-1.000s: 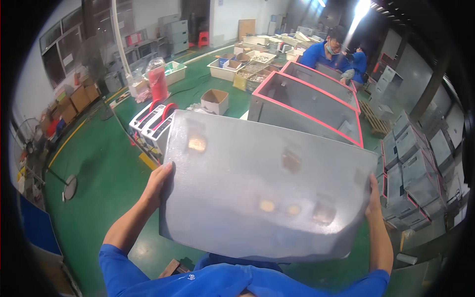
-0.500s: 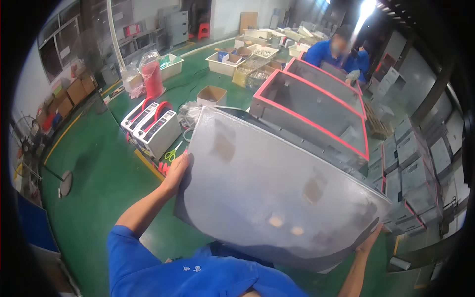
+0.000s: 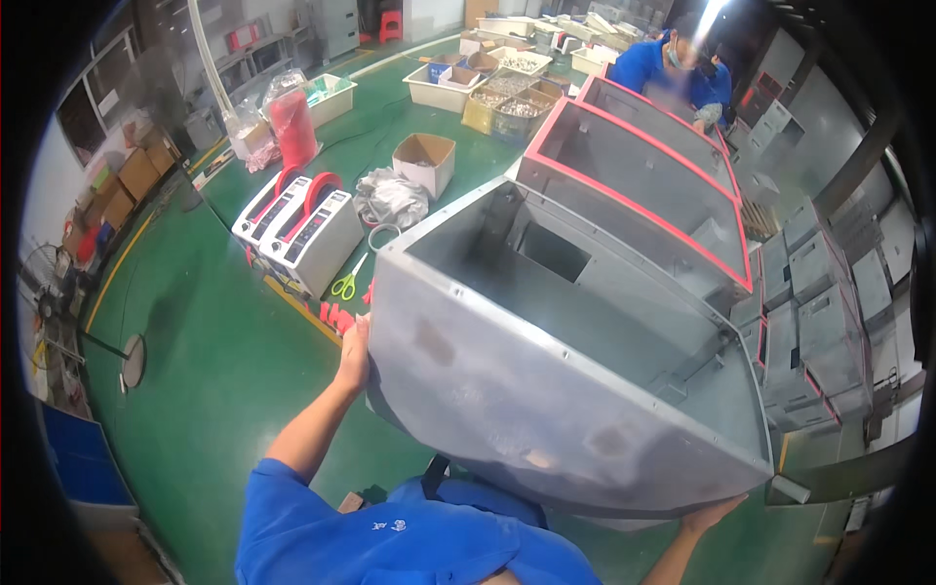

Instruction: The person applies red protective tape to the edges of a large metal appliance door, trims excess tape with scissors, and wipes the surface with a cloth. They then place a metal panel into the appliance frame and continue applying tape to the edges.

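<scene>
A large grey sheet-metal box (image 3: pixel 487 380) is held in front of me, tilted so its open top and hollow inside show. A rectangular cutout (image 3: pixel 554 255) pierces its far inner wall. My left hand (image 3: pixel 356 353) grips the box's left end, fingers partly hidden behind the metal. Under the lower right corner, my right hand (image 3: pixel 714 514) supports the box, its fingers mostly covered. Just past the left hand lie yellow-green scissors (image 3: pixel 345 284) and pieces of red tape (image 3: pixel 336 317).
Grey boxes with red-taped rims (image 3: pixel 639 185) stand just beyond. Tape dispensers (image 3: pixel 310 239), a cardboard box (image 3: pixel 424 164) and crumpled plastic (image 3: pixel 390 198) sit at left. A co-worker in blue (image 3: pixel 643 64) is at the far end. Stacked metal boxes (image 3: pixel 814 302) line the right.
The box has tipped from showing its outer face to showing its open inside. My right hand has moved lower with its corner; my left hand stays at the left end.
</scene>
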The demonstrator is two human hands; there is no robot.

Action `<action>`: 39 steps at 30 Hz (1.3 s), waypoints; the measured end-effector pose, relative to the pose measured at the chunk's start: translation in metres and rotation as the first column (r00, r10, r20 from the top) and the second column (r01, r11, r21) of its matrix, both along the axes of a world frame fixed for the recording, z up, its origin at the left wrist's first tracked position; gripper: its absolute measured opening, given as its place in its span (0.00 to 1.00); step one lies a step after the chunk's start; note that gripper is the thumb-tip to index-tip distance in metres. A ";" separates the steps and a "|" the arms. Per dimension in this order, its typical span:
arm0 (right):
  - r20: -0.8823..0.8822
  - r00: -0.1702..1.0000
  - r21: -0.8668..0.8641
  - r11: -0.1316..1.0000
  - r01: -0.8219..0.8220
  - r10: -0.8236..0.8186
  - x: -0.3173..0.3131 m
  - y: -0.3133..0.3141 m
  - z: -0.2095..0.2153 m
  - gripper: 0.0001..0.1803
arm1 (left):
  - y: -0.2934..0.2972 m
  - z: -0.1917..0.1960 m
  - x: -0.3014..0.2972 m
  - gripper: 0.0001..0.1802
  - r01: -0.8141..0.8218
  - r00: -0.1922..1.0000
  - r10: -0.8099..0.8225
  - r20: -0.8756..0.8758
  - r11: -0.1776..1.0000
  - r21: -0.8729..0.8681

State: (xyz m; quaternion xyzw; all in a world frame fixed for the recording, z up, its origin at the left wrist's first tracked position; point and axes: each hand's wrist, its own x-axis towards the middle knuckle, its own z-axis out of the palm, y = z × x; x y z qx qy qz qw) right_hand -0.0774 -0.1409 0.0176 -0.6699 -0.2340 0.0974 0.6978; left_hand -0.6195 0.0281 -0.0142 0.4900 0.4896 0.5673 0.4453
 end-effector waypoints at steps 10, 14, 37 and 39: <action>-0.293 0.955 0.267 0.956 0.120 -0.038 -0.034 -0.063 -0.066 0.31 | -0.055 -0.105 -0.015 0.28 -0.306 0.905 0.271 0.328 0.950 0.060; -0.382 0.924 0.342 0.930 0.132 0.010 -0.042 -0.053 -0.073 0.30 | -0.036 -0.123 -0.010 0.25 -0.338 0.892 0.274 0.360 0.933 0.125; -0.232 0.958 0.451 0.891 -0.049 0.170 0.004 0.074 -0.094 0.27 | 0.088 -0.154 0.034 0.23 -0.367 0.908 0.323 0.268 0.921 0.133; -0.098 0.981 0.364 0.923 -0.122 0.168 0.003 0.086 -0.085 0.27 | 0.095 -0.157 0.039 0.23 -0.363 0.896 0.309 0.318 0.923 0.126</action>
